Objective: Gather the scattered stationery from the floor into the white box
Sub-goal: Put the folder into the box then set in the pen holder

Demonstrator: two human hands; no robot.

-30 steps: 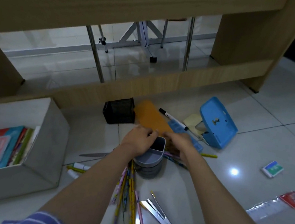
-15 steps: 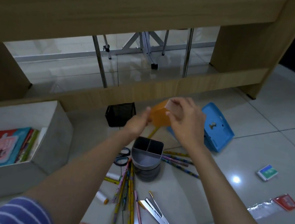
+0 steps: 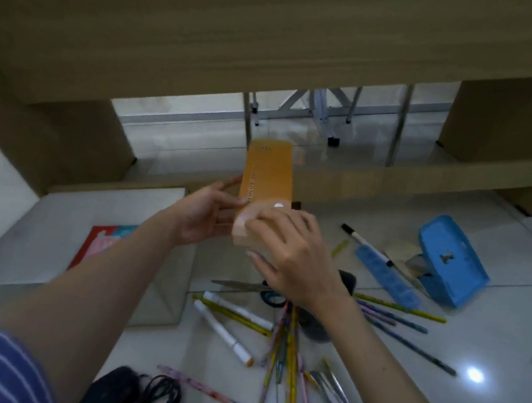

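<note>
We hold an orange carton (image 3: 268, 171) in the air with both hands: the left hand (image 3: 204, 217) grips its left side, the right hand (image 3: 291, 254) is wrapped over its near end. It hangs above the floor, just beyond the far right corner of the white box (image 3: 158, 302), which sits to our left with a red book (image 3: 98, 244) inside.

To do this step well, we judge we should swing the carton left over the box's open top, lay it flat or on edge beside the book, and let go only once it is low inside.

Plenty still lies on the floor (image 3: 492, 336): pencils (image 3: 287, 348), markers (image 3: 225, 327), scissors (image 3: 247, 286), a blue punch (image 3: 447, 267), a stapler (image 3: 334, 394).

The carton's print is too blurred to read. Our arm hides most of the box's inside, and the dark things at the bottom edge are cut off.
</note>
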